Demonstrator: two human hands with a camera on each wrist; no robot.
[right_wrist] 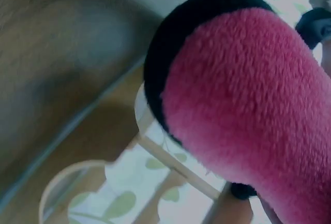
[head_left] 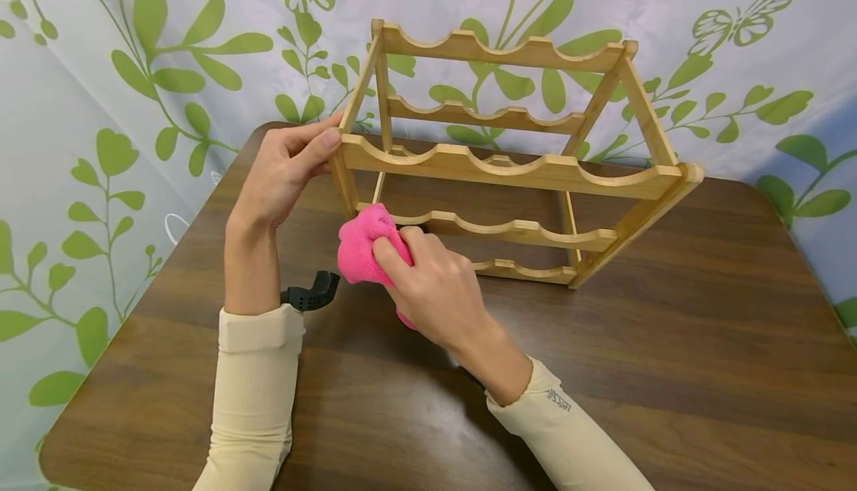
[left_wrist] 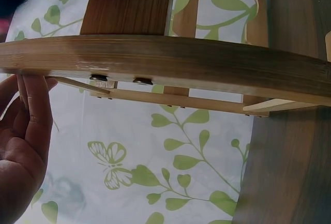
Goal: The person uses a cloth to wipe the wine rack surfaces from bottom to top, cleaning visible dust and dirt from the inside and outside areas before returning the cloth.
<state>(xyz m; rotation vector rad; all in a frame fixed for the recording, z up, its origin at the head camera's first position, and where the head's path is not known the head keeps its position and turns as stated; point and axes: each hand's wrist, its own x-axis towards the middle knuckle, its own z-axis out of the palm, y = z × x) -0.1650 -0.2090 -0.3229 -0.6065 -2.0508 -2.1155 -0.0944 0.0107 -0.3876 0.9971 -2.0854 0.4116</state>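
Observation:
A light wooden wine rack (head_left: 512,169) with scalloped rails stands tilted on the table. My left hand (head_left: 277,171) holds its upper left front corner, thumb on the near side and fingers behind the post. In the left wrist view, fingers (left_wrist: 37,113) of that hand lie against the edge of a wooden side bar (left_wrist: 170,61). A bunched pink cloth (head_left: 367,247) is gripped in my right hand (head_left: 438,286), in front of the rack's lower left part. The cloth (right_wrist: 248,94) fills much of the right wrist view and hides what lies behind it.
The rack stands toward the back of a dark brown wooden table (head_left: 669,372). Behind the table hangs a pale curtain (head_left: 221,97) with green leaves and butterflies. A black camera mount (head_left: 318,291) juts out beside the left wrist.

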